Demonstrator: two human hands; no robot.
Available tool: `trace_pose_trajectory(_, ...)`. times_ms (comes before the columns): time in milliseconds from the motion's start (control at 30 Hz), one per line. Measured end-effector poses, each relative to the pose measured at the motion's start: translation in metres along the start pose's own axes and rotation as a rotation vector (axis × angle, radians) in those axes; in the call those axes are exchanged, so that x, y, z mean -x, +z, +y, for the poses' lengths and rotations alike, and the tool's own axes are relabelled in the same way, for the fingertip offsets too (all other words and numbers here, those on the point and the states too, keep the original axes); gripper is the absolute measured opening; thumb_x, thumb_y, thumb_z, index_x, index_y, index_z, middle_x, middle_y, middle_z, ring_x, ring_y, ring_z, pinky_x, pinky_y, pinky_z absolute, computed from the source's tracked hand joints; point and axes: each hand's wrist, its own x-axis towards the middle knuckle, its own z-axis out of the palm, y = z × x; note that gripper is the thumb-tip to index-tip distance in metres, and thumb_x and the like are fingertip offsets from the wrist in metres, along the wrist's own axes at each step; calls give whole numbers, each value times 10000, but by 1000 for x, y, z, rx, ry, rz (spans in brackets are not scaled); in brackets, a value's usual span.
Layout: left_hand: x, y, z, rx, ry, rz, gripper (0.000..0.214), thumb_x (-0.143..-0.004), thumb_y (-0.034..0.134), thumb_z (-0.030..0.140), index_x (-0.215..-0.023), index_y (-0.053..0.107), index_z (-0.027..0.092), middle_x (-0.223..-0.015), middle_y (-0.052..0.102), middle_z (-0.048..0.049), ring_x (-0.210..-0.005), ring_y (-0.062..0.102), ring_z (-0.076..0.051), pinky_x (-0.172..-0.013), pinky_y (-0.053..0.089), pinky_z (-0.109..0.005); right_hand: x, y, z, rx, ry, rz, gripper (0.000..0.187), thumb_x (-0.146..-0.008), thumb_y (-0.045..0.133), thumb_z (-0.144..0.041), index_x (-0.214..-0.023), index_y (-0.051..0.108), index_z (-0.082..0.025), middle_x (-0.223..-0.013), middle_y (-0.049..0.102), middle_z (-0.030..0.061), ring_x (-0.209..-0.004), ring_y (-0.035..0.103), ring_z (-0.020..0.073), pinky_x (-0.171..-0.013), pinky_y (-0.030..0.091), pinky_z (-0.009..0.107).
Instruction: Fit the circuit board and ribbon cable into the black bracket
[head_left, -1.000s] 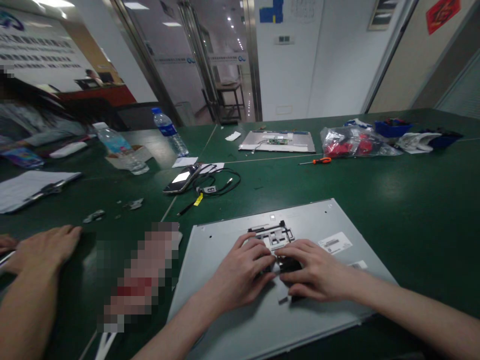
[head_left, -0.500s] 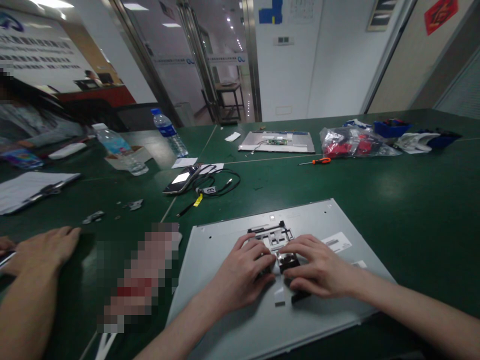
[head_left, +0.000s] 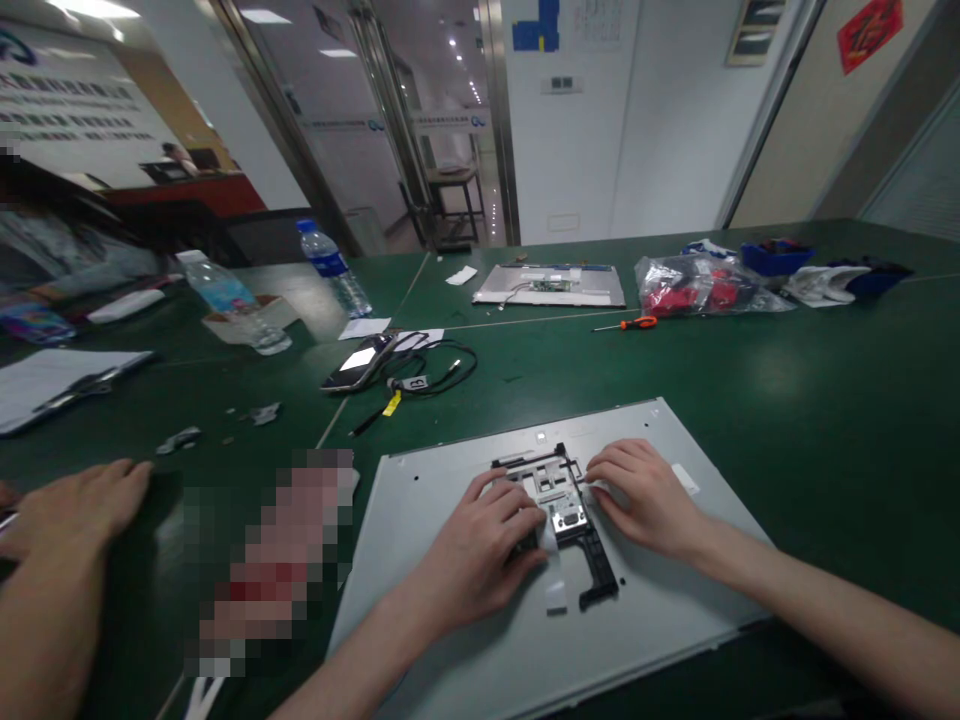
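A flat grey metal panel (head_left: 480,655) lies on the table before me. At its middle sits a black plastic bracket (head_left: 598,570) with a silver metal block (head_left: 568,518) in it. My left hand (head_left: 499,545) is closed over the bracket's left side, fingers bent and thumb below; that side is mostly hidden. At the bracket's upper right edge, my right hand (head_left: 645,495) has its thumb and fingertips drawn close together on a thin black part. A pale strip (head_left: 555,585) runs down the panel between the hands. A white label (head_left: 684,479) shows partly behind my right hand.
Another person's hand (head_left: 82,505) rests on the green table at left, near a blurred-out item (head_left: 262,550). Beyond lie a phone (head_left: 360,362), a black cable (head_left: 450,380), bottles (head_left: 334,268), a second panel (head_left: 550,287), an orange screwdriver (head_left: 637,323) and a plastic bag (head_left: 705,285).
My right hand has moved up and to the right, off the metal block, uncovering it and the bracket's lower right leg. My left hand stays on the bracket's left side.
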Motion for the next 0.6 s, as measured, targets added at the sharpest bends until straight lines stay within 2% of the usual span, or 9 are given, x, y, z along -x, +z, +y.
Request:
trace_pose_trajectory(200,-1,1,1,-1,-12,0,208,-905,641,269,-1108,634,224,-1057,680,-55,-1035,614,-276,-1101,355,-566,0,0,-2,-28,-45,-24,120,-969,540,-128,-1003,628,-201,-991,708,39,-951,607,231,-874,441,412)
trace_pose_trajectory(333,-1,1,1,2,-3,11,187,-911,630,282,-1087,631,220,-1050,675,-58,-1024,615,-272,-1097,360,-558,1,-2,-13,-66,-157,-37,118,-982,560,-168,-1057,641,-211,-1062,703,45,-988,612,215,-898,457,398)
trace_pose_trajectory(467,-1,1,1,4,10,34,178,-915,617,271,-1082,633,213,-1043,679,-62,-1019,620,-266,-1088,373,-549,4,-1,-23,-64,-301,-150,197,-970,595,-214,-1151,673,-224,-1226,666,83,-1096,594,237,-937,478,407)
trace_pose_trajectory(600,-2,0,2,-2,18,46,178,-909,625,261,-1079,631,210,-1031,682,-59,-1008,628,-262,-1088,379,-544,5,0,-26,-49,-302,-256,274,-965,631,-274,-1234,667,-240,-1386,588,98,-1246,542,264,-1028,472,439)
